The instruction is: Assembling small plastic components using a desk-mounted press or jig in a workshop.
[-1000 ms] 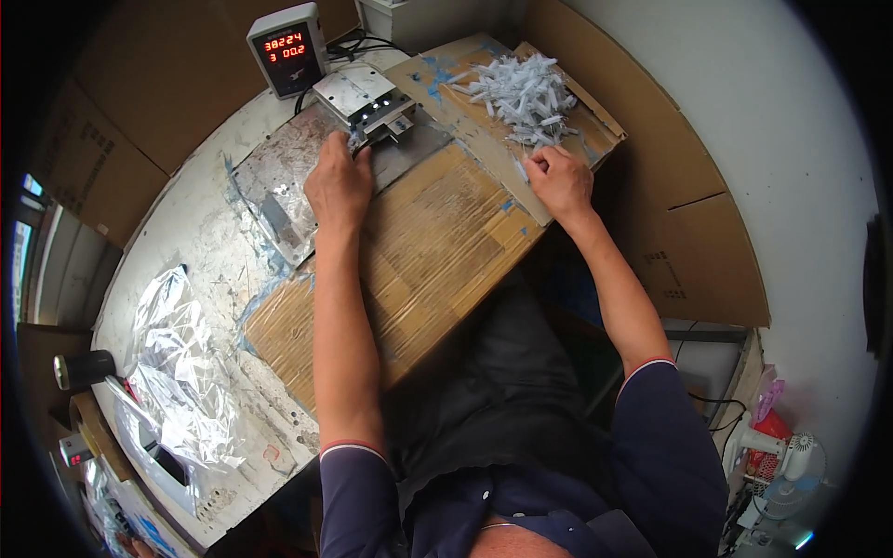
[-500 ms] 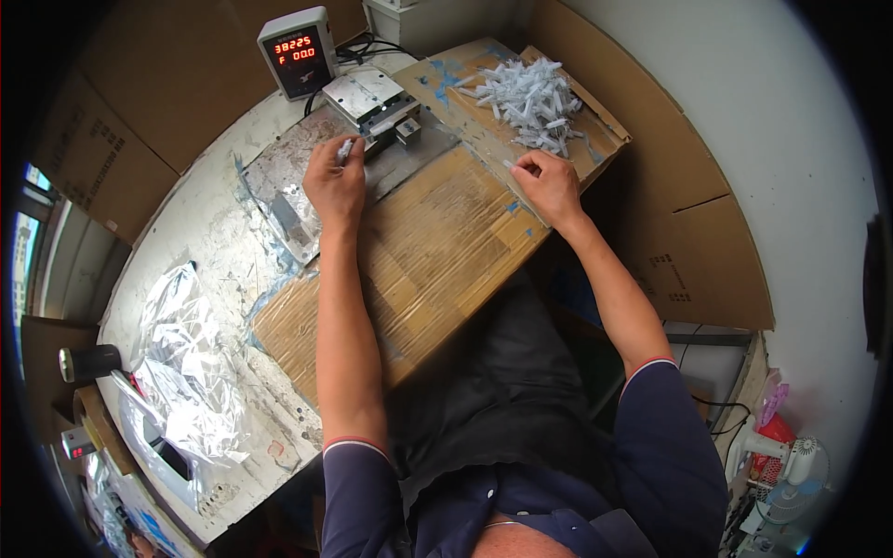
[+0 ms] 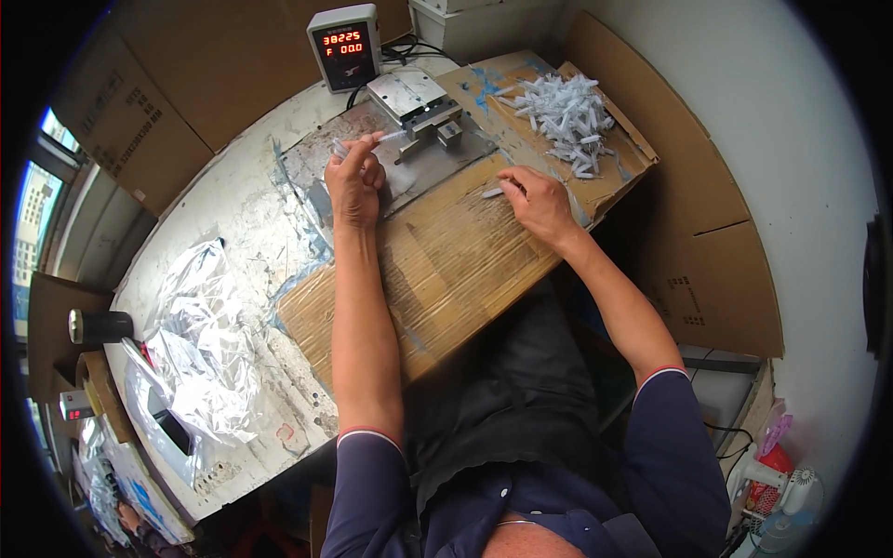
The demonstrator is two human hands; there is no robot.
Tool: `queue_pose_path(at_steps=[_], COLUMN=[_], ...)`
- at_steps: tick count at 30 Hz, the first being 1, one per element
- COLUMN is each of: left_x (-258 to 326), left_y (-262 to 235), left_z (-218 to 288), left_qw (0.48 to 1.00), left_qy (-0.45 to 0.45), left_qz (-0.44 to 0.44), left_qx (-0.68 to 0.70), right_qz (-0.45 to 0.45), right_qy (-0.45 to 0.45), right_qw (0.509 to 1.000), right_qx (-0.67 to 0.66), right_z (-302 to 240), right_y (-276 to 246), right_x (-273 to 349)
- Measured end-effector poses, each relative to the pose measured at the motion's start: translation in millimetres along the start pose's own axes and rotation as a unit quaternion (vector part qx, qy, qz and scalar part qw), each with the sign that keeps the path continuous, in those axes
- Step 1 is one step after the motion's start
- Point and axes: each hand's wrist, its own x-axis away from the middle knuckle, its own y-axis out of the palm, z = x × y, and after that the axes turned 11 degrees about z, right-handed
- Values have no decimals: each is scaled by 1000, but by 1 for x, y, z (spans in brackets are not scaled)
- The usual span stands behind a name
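At upper centre of the frame, the left hand (image 3: 353, 179) pinches one small clear plastic tube (image 3: 391, 137) between thumb and fingertips, its tip held just beside the metal fixture (image 3: 420, 104), while other pieces bunched in the same grip are too small to count. To the right, the right hand (image 3: 535, 200) rests on the cardboard sheet (image 3: 446, 260) with fingers curled around one white piece (image 3: 491, 192), mostly hidden under them. One heap of white pieces (image 3: 567, 116), too tangled to count, lies at upper right; one digital counter (image 3: 345, 46) stands at the top, and crumpled clear bags (image 3: 200, 344) sit at lower left.
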Motion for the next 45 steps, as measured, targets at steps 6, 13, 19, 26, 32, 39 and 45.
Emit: queue_pose_path(at_steps=[6,13,19,26,32,39,45], left_x=[-2,-5,-8,-19,-19,5,0], left_y=[-4,-4,-7,-19,-23,8,8], left_z=[-1,-5,-9,-10,-7,-3,-19], left_qw=[999,999,999,989,990,998,959], left_qy=[-7,-3,-4,0,-22,33,180], left_qz=[14,9,-14,-33,-41,61,155], left_qx=[31,47,42,144,131,-4,-154], right_qz=[-81,-78,-89,-15,8,12,29], right_qy=[-71,-118,-115,9,99,153,152], right_qw=[989,982,982,1000,994,988,987], right_qx=[104,126,119,14,-42,-28,-44], right_z=[5,10,9,-11,-17,-21,-24], right_y=[-4,-7,-6,36,76,89,92], right_x=[-12,-10,-15,-26,-47,-60,-60])
